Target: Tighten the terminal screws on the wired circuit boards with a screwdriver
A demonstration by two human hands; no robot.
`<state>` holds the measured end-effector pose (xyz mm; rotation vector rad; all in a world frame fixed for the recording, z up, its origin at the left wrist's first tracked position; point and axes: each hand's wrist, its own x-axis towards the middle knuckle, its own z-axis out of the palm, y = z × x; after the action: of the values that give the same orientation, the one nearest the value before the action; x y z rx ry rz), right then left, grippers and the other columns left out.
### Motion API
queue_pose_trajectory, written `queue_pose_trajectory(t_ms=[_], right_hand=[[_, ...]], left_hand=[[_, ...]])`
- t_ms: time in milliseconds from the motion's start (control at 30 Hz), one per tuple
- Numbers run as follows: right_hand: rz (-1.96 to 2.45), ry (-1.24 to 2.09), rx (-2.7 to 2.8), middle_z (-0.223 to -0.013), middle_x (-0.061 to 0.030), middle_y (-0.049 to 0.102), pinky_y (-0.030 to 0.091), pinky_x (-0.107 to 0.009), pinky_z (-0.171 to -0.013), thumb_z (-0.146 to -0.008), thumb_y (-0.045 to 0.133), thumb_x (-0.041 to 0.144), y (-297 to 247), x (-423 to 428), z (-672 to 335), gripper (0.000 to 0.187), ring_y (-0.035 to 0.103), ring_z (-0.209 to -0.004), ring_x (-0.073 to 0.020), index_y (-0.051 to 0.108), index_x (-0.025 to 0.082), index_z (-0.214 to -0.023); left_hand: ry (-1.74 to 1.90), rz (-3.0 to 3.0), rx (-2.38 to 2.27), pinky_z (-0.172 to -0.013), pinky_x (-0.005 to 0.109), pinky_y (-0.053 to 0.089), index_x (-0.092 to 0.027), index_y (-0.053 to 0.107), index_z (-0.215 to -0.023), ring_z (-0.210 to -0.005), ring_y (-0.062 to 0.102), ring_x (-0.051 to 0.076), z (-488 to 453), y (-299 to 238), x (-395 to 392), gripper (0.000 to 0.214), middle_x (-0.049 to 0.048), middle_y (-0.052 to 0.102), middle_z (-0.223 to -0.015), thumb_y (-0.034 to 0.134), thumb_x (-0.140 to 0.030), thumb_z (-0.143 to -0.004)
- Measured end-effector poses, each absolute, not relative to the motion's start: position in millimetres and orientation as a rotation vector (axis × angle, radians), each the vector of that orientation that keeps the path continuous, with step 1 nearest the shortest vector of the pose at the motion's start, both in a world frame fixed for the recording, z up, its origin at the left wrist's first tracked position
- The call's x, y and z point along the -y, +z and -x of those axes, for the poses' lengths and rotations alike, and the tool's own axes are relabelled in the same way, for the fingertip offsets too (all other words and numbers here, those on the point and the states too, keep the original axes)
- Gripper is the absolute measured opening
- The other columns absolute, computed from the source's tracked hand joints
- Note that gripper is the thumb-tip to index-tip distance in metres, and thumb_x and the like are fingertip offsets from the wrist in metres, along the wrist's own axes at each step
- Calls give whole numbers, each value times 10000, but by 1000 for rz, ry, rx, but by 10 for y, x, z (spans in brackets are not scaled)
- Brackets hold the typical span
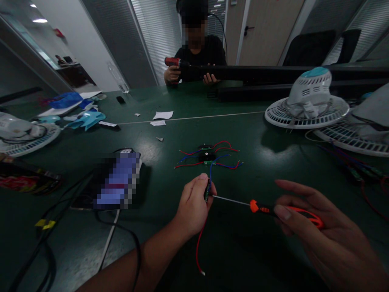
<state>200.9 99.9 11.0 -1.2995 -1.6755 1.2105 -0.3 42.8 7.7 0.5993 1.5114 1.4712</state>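
Note:
My left hand (pixel 194 205) is closed in a pinch on a small green circuit board (pixel 207 192) with a blue wire running up from it and a red wire (pixel 199 247) hanging below. My right hand (pixel 316 227) grips an orange-handled screwdriver (pixel 273 209); its thin metal shaft points left and its tip meets the board. Just beyond, several similar small boards with red and blue wires (pixel 209 157) lie on the dark green table (pixel 243 134).
A phone (pixel 117 184) with cables lies to the left. Fan grilles and a white motor housing (pixel 308 99) sit at the right, another fan part (pixel 21 136) at far left. Paper scraps (pixel 163 115) lie mid-table. A person opposite holds a red power drill (pixel 173 62).

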Motion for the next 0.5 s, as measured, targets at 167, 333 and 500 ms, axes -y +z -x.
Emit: queue_pose_trajectory(t_ms=[167,333,500], right_hand=[[1327,1423,1629,-628,-25,683,493,-284,-427,-804,559,607,124,-1021,-2030,506,606,-499,-183,639,257,-1161],[1514,1408,1689,-449,16,588,408,-252,-328,-829,458,689,204,-1017,-1980,589,535,-381,-166,623,243,-1176],[1474,1375,1751,-468,30,593,413,-242,-323,-799,543,656,231,-995,-1973,582,526,-374,-153,604,234,-1195]], left_hand=[[1470,-598,-1501,-409,227,254,-181,529,-615,-384,331,81,4,74,-423,411,-58,392,-435,456,-514,-844],[1478,-591,-1511,-409,227,254,-177,542,-626,-378,326,79,9,62,-424,421,-61,391,-427,452,-522,-848],[1490,-587,-1493,-421,228,267,-177,542,-624,-382,332,79,7,53,-426,419,-63,394,-432,463,-526,-841]])
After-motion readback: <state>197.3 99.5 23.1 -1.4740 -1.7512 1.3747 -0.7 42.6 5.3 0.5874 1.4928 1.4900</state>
